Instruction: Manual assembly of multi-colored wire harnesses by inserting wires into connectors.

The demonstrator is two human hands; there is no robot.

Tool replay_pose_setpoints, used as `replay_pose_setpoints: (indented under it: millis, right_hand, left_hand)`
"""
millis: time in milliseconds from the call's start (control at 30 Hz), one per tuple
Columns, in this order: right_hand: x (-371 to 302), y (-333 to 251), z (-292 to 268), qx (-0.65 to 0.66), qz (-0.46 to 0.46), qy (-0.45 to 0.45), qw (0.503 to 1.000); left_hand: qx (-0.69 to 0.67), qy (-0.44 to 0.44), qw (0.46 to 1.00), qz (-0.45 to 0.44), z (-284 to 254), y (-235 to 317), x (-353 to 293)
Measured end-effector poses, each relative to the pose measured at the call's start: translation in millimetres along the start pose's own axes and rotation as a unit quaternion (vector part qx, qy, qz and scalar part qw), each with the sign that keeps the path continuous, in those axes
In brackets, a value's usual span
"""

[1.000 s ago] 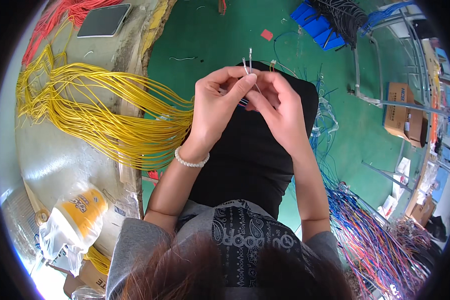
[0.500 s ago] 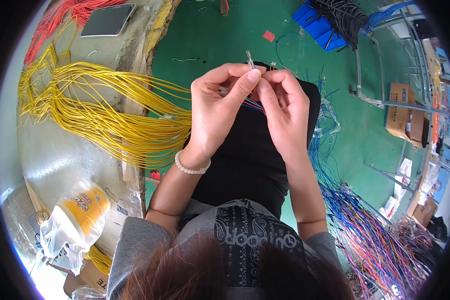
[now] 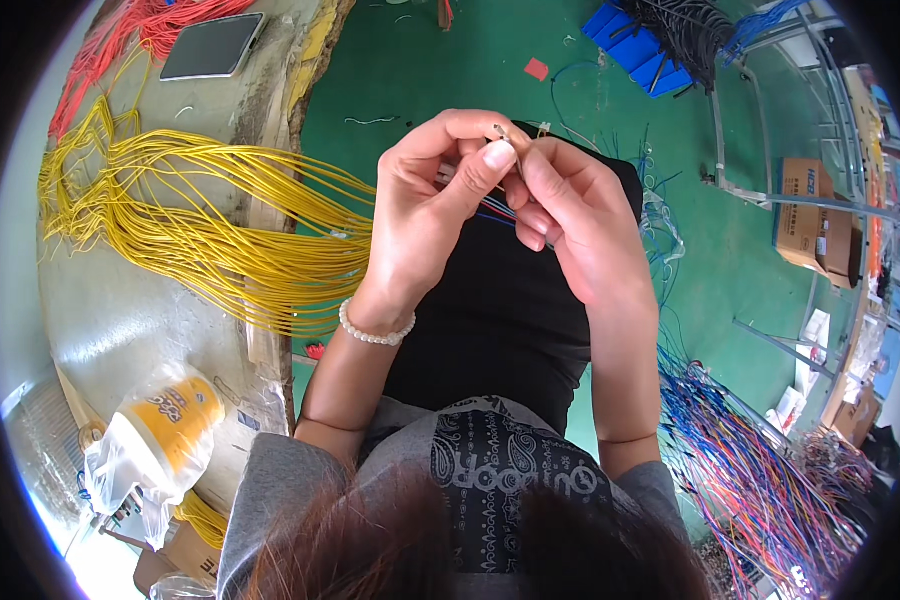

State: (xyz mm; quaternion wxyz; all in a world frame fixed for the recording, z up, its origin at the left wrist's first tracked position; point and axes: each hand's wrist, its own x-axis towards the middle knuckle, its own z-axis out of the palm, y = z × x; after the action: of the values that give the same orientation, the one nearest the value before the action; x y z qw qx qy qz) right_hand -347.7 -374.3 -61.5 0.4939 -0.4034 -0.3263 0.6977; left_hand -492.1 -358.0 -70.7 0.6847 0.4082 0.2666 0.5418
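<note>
My left hand (image 3: 420,205), a pearl-bead bracelet on its wrist, pinches a small metal wire terminal (image 3: 499,131) between thumb and forefinger. Only the tip of that piece shows above the thumb. Right beside it, the thumb and forefinger of my right hand (image 3: 588,215) press together against the left fingertips. What these right fingers grip is too small and covered to name. Thin red, blue and white wires (image 3: 496,210) run out under the hands, over my black-covered lap (image 3: 500,320). Their far ends are hidden.
On the workbench (image 3: 90,310) to the left lie a bundle of yellow wires (image 3: 230,235), red wires (image 3: 160,25), a phone (image 3: 213,47) and a bagged yellow-and-white cup (image 3: 175,420). Multicoloured wires (image 3: 750,470) hang at right. A blue bin (image 3: 630,45) and cardboard box (image 3: 805,215) stand beyond.
The metal terminal, which stuck up well above my fingers, has sunk lower between them. My right hand has turned and shifted slightly right, its lower fingers curling in.
</note>
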Motion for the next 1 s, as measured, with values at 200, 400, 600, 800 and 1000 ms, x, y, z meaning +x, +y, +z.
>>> replay_pose_setpoints:
  millis: [200,400,600,800,1000]
  right_hand:
    - [-5.3,-2.0,1.2,-0.061,-0.005,0.048,0.997]
    - [-11.0,8.0,9.6,-0.187,-0.177,0.15,0.955]
    - [-12.7,11.3,10.7,-0.255,-0.275,0.155,0.914]
    - [-14.3,1.7,5.7,-0.099,-0.076,0.045,0.991]
    - [-15.5,-2.5,1.1,-0.119,-0.045,0.051,0.991]
  left_hand:
    - [0.153,0.05,0.986,0.033,0.0,6.4,-1.6]
    - [0.197,0.151,0.968,0.03,4.5,16.4,-5.8]
    - [0.213,0.117,0.969,0.034,7.8,12.2,-8.5]
    - [0.167,0.083,0.98,0.071,6.5,-2.3,-7.4]
    - [0.084,0.072,0.993,0.039,3.4,-9.9,-5.0]
